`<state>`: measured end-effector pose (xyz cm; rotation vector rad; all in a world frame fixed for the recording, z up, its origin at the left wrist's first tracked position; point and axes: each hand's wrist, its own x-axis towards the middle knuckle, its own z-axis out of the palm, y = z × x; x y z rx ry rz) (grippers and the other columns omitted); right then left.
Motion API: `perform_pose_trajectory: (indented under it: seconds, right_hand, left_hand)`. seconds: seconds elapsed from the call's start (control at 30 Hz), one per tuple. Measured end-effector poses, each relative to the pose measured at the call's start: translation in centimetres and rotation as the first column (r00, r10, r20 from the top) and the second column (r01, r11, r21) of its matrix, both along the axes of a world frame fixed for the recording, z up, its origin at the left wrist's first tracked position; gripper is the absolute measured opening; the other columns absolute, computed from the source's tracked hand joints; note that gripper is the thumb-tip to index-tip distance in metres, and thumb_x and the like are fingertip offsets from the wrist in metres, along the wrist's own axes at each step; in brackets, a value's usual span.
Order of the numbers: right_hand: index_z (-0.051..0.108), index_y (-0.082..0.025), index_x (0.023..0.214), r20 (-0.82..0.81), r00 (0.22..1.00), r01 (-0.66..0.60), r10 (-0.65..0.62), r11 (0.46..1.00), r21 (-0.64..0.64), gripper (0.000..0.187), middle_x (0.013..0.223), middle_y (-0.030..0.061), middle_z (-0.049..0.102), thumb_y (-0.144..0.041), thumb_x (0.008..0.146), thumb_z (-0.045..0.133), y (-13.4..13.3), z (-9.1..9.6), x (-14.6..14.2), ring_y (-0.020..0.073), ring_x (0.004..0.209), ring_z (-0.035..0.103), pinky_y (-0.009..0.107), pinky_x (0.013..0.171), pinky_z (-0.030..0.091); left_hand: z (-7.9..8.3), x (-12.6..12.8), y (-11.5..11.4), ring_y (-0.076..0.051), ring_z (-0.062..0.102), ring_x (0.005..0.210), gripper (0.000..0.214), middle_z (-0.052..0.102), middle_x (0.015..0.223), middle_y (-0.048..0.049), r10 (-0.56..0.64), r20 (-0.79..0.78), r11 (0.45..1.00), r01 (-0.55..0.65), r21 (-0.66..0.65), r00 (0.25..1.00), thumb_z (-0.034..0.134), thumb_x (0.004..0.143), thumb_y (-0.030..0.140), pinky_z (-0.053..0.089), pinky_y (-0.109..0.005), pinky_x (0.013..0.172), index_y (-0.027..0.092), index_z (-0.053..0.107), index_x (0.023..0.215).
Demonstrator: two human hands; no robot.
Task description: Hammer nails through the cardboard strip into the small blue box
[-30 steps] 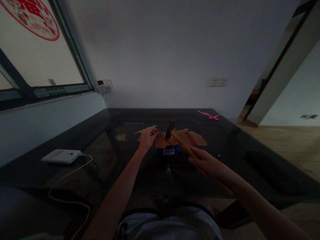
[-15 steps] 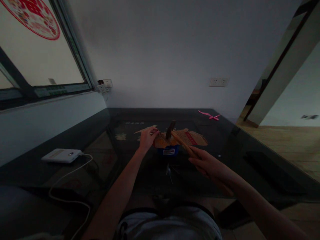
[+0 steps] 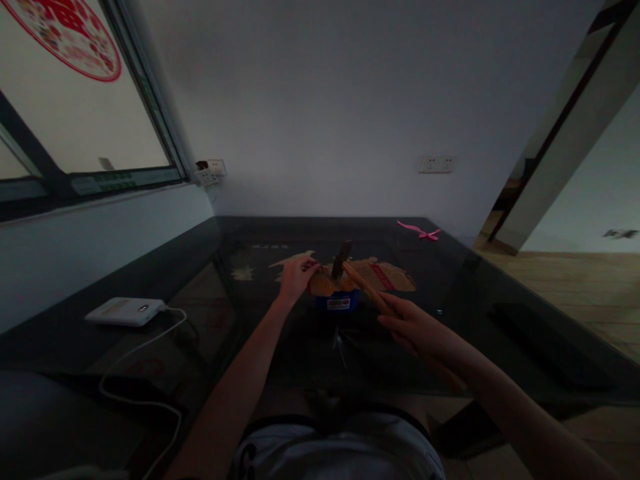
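My right hand (image 3: 413, 323) is wrapped round the wooden handle of a hammer (image 3: 367, 288). Its dark head stands over torn brown cardboard (image 3: 387, 275) that lies on and behind a small blue box (image 3: 339, 302) with a white label. At the box's left side, my left hand (image 3: 296, 275) has thumb and fingers pinched together by the cardboard's edge. Something thin and dark shows near those fingertips, too small to name. A thin shiny metal object (image 3: 340, 345) lies on the table in front of the box.
The dark glossy table (image 3: 240, 360) meets the wall. A white power bank (image 3: 125, 311) with a white cable lies at the left, a pink ribbon (image 3: 423, 233) at the back right. A flat dark object (image 3: 545, 343) rests at the right edge.
Hardly anything differs. The view has shifted very slightly; both hands, the hammer and the box keep nearly the same places.
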<state>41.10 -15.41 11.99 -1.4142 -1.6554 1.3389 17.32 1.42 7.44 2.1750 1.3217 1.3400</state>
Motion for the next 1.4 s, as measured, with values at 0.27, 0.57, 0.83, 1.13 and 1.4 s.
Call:
perform_pose_trajectory:
  seconds: [0.27, 0.57, 0.83, 1.13, 1.4]
  right_hand:
    - [0.035, -0.015, 0.130, -0.001, 1.000, 0.025, -0.025, 0.999, 0.024, 0.053, 0.045, -0.0124, 0.036, -0.031, 0.081, 0.049, 0.0, 1.2, -0.6, 0.0051, 0.031, 0.033, 0.014, 0.029, 0.027]
    - [0.039, -0.014, 0.126, -0.042, 0.996, -0.072, 0.078, 0.990, 0.121, 0.046, 0.044, -0.0127, 0.034, -0.027, 0.083, 0.048, 1.4, 3.5, -2.8, 0.0049, 0.031, 0.031, 0.014, 0.029, 0.028]
    - [0.040, -0.014, 0.123, 0.020, 0.995, -0.100, 0.098, 0.984, 0.149, 0.041, 0.044, -0.0118, 0.036, -0.024, 0.084, 0.046, 2.2, 4.6, -3.7, 0.0051, 0.031, 0.033, 0.015, 0.029, 0.030]
    - [0.042, -0.015, 0.121, 0.044, 0.994, -0.109, 0.104, 0.984, 0.140, 0.038, 0.044, -0.0127, 0.036, -0.022, 0.084, 0.046, 2.7, 4.1, -3.5, 0.0041, 0.030, 0.034, 0.013, 0.028, 0.030]
    - [0.038, -0.014, 0.129, 0.066, 0.990, -0.128, 0.122, 0.988, 0.083, 0.046, 0.042, -0.0127, 0.034, -0.020, 0.084, 0.046, 2.7, 3.9, -3.7, 0.0053, 0.031, 0.034, 0.014, 0.028, 0.031]
  left_hand:
    - [0.3, 0.1, -0.3, -0.017, 0.066, 0.070, 0.005, 0.070, 0.073, -0.0020, 0.018, 0.018, 1.000, -0.018, 0.000, 1.000, 0.064, 0.075, 0.022, 0.050, -0.027, 0.069, 0.018, 0.066, 0.073]
    - [0.0, 0.1, -0.2, -0.018, 0.066, 0.071, 0.005, 0.071, 0.078, -0.0042, 0.018, -0.002, 1.000, -0.018, -0.017, 1.000, 0.065, 0.075, 0.021, 0.051, -0.029, 0.070, 0.018, 0.068, 0.076]
    - [0.2, 0.2, -0.3, -0.019, 0.066, 0.075, 0.004, 0.071, 0.080, -0.0045, 0.048, 0.010, 0.999, -0.048, -0.015, 0.999, 0.067, 0.073, 0.021, 0.051, -0.031, 0.075, 0.018, 0.068, 0.075]
    - [0.0, 0.0, -0.1, -0.018, 0.065, 0.072, 0.005, 0.070, 0.077, -0.0058, 0.023, 0.032, 0.999, -0.022, -0.045, 0.999, 0.067, 0.073, 0.020, 0.050, -0.029, 0.072, 0.015, 0.067, 0.072]
    - [0.1, 0.0, -0.2, -0.019, 0.066, 0.076, 0.007, 0.071, 0.080, -0.0058, 0.037, 0.025, 0.996, -0.035, -0.080, 0.999, 0.066, 0.074, 0.021, 0.050, -0.030, 0.074, 0.015, 0.068, 0.077]
